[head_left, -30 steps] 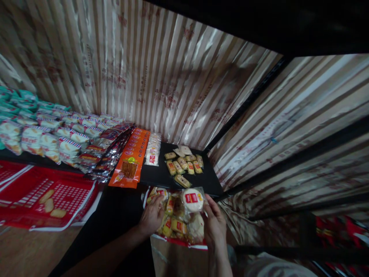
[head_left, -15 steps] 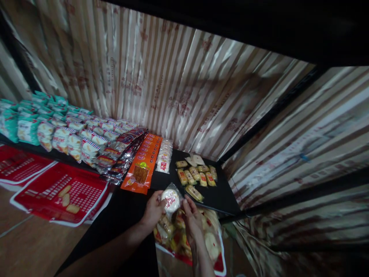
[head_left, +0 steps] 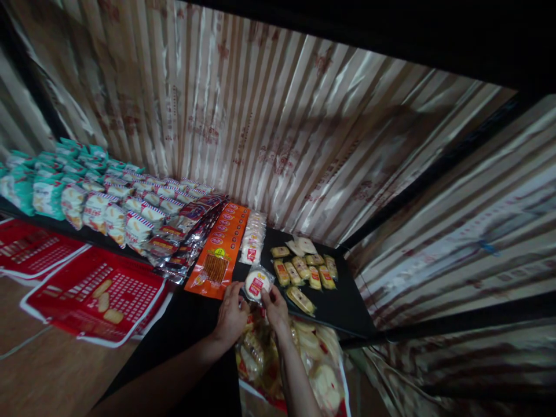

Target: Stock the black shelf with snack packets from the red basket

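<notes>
Both my hands hold one round white snack packet (head_left: 256, 283) with a red label, just above the front edge of a black shelf (head_left: 343, 307). My left hand (head_left: 231, 315) pinches its left side and my right hand (head_left: 274, 307) pinches its right side. The packet hangs in front of a stacked row of similar clear packets (head_left: 253, 245). Below my hands lies an open bag (head_left: 289, 359) full of mixed wrapped snacks.
Several small yellow wrapped cakes (head_left: 304, 269) lie on the shelf to the right. An orange snack pack (head_left: 221, 250), silver packs (head_left: 185, 234) and rows of white and teal bags (head_left: 87, 191) fill the left. Red packs (head_left: 98, 295) lie lower left. Striped satin cloth (head_left: 269, 127) hangs behind.
The round packet rose out of the bag and moved left and forward onto the shelf's front edge. My left hand left the bag and joined the right on the packet.
</notes>
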Action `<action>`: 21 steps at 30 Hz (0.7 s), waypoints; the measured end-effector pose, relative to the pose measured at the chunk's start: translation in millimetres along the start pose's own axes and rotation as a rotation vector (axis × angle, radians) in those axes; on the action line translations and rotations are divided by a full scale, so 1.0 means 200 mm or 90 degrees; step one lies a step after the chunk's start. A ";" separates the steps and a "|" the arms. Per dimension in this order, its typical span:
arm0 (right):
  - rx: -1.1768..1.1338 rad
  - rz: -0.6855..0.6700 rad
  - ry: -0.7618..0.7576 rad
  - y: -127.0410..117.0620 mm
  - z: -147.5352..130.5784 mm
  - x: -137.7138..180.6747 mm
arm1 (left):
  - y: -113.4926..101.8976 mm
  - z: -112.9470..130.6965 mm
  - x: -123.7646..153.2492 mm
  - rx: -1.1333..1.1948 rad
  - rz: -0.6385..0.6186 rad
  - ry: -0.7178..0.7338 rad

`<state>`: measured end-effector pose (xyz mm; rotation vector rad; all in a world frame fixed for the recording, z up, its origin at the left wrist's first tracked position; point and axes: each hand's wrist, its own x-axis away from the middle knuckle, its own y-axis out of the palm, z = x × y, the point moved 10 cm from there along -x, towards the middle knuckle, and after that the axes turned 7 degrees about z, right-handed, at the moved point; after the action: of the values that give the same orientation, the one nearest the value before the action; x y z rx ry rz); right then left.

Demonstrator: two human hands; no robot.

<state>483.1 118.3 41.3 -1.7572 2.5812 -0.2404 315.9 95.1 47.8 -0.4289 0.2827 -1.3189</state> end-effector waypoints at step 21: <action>0.482 0.049 -0.166 0.18 -0.10 -0.28 | 0.16 0.05 -0.26 -0.117 -0.048 0.067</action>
<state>469.0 185.8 51.8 -1.2967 1.9740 -0.7959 335.3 153.3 39.6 -0.5306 0.4825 -1.3973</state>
